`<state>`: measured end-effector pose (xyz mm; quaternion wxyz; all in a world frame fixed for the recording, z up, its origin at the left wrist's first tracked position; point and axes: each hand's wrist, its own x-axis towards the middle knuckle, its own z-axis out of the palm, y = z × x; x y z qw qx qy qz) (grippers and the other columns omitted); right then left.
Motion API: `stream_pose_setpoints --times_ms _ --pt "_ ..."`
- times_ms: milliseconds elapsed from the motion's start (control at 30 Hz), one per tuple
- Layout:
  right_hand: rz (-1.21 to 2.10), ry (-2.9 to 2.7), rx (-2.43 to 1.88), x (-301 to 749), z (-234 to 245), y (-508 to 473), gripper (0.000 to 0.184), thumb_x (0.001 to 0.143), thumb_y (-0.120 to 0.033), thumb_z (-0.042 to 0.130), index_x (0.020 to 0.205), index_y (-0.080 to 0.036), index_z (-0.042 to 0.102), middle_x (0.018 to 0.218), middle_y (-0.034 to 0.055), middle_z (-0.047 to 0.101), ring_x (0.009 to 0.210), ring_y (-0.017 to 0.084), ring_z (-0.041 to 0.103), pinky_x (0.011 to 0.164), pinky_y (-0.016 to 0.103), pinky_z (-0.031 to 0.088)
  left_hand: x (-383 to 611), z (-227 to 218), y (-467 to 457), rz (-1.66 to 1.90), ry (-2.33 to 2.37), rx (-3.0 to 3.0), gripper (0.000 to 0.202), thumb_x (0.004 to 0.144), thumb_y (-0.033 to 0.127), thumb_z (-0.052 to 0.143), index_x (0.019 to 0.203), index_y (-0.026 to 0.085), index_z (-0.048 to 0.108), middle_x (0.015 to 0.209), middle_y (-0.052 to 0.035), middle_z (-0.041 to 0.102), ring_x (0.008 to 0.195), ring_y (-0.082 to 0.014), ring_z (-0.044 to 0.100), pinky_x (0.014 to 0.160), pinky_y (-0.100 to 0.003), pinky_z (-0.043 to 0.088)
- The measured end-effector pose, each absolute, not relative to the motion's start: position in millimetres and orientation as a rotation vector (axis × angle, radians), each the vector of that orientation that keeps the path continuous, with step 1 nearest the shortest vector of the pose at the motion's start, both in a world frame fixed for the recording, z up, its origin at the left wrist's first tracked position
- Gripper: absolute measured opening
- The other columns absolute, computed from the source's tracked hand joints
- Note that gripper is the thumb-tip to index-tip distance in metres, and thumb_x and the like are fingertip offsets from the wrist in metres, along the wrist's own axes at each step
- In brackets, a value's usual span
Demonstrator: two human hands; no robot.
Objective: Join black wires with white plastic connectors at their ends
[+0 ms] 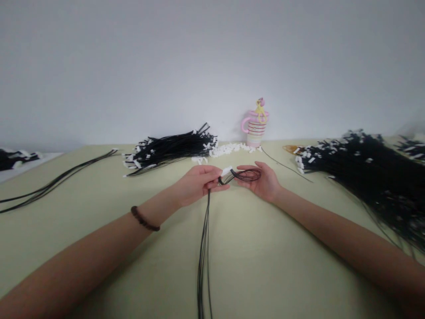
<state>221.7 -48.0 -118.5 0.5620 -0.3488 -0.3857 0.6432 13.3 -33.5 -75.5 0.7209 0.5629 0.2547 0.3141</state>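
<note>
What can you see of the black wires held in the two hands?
The black wires are a thin bundle of several plastic-coated strands. They run up the pale green table from the near edge, close together. The left hand pinches them near the top; beyond it they curl into a loop held in the right hand. A white connector sits between the hands.

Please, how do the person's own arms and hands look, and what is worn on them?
The left arm and right arm show no sleeves. The left hand and right hand wear no gloves and no rings that I can make out. A bracelet of dark brown beads circles the left wrist; the right wrist carries nothing.
</note>
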Motion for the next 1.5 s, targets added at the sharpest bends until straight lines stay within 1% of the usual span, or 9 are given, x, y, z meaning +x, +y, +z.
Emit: stream_pose_setpoints --times_ms 167,300,467,533,633,800,900,1100,1500 --pt "1.261 -0.879 -1.032 211 -124 -45 0.035 0.08 -0.042 0.034 0.108 -0.021 0.036 0.071 0.004 0.061 0.064 0.018 0.062 0.056 0.029 0.047 19 -81 -31 0.985 0.673 1.222 0.014 0.066 0.024 0.065 0.063 0.013 0.057 0.046 0.0068 0.038 0.046 -0.0032 0.035 0.077 -0.031 0.047" --pt "0.914 -1.167 -1.194 206 -132 -56 0.025 0.078 -0.041 0.041 0.094 -0.022 0.036 0.056 -0.005 0.051 0.041 0.01 0.048 0.038 0.018 0.032 18 -93 -24 1.039 0.81 1.248 0.015 0.069 0.027 0.061 0.066 0.012 0.058 0.047 0.005 0.04 0.047 -0.0049 0.037 0.065 -0.025 0.046" --pt "0.482 -1.862 -1.181 191 -124 -81 0.018 0.077 -0.03 0.046 0.066 -0.016 0.049 0.056 -0.0009 0.047 0.049 0.008 0.045 0.049 0.02 0.038 19 -102 -19 0.944 1.043 1.379 0.021 0.066 0.032 0.061 0.066 0.011 0.06 0.056 0.0003 0.049 0.052 -0.0075 0.042 0.048 -0.02 0.032" --pt "0.191 -1.905 -1.093 185 -114 -85 0.013 0.074 -0.026 0.051 0.08 -0.016 0.055 0.073 0.0036 0.052 0.067 0.012 0.05 0.061 0.023 0.042 20 -101 -19 0.892 1.055 1.421 0.022 0.065 0.033 0.061 0.067 0.012 0.061 0.059 -0.0008 0.052 0.055 -0.0087 0.044 0.049 -0.021 0.031" --pt "-0.012 -1.863 -1.048 182 -103 -79 0.032 0.075 -0.027 0.052 0.105 -0.017 0.054 0.105 0.0104 0.048 0.095 0.017 0.048 0.079 0.028 0.041 19 -101 -19 0.83 1.017 1.494 0.023 0.065 0.034 0.061 0.07 0.012 0.064 0.066 -0.0034 0.057 0.06 -0.0103 0.046 0.05 -0.022 0.03" --pt "0.633 -1.816 -1.139 192 -115 -59 0.028 0.079 -0.03 0.048 0.098 -0.013 0.06 0.08 0.0057 0.06 0.069 0.013 0.054 0.066 0.026 0.043 18 -102 -20 0.661 0.976 1.458 0.025 0.063 0.033 0.063 0.071 0.009 0.066 0.065 -0.0037 0.057 0.057 -0.0098 0.045 0.049 -0.022 0.028" --pt "0.962 -1.604 -1.071 195 -127 -55 0.03 0.075 -0.03 0.054 0.097 -0.011 0.06 0.073 0.0036 0.06 0.067 0.01 0.053 0.066 0.023 0.042 16 -97 -22 0.553 0.913 1.357 0.025 0.063 0.031 0.065 0.073 0.008 0.066 0.071 -0.0045 0.059 0.062 -0.0095 0.047 0.054 -0.021 0.032" --pt "1.032 -1.46 -1.051 193 -129 -61 0.029 0.072 -0.03 0.057 0.094 -0.011 0.063 0.07 0.0017 0.059 0.065 0.009 0.049 0.066 0.022 0.039 10 -93 -22 0.424 0.773 1.183 0.019 0.066 0.025 0.067 0.078 0.01 0.067 0.083 -0.0059 0.061 0.075 -0.0104 0.053 0.069 -0.02 0.039" --pt "1.053 -1.31 -1.02 185 -129 -71 0.025 0.07 -0.029 0.06 0.086 -0.01 0.064 0.065 0.0011 0.058 0.059 0.008 0.049 0.061 0.022 0.038 13 -113 -28 0.441 0.55 1.049 0.02 0.074 0.02 0.06 0.086 0.004 0.061 0.077 -0.0065 0.059 0.07 -0.008 0.052 0.069 -0.018 0.041"
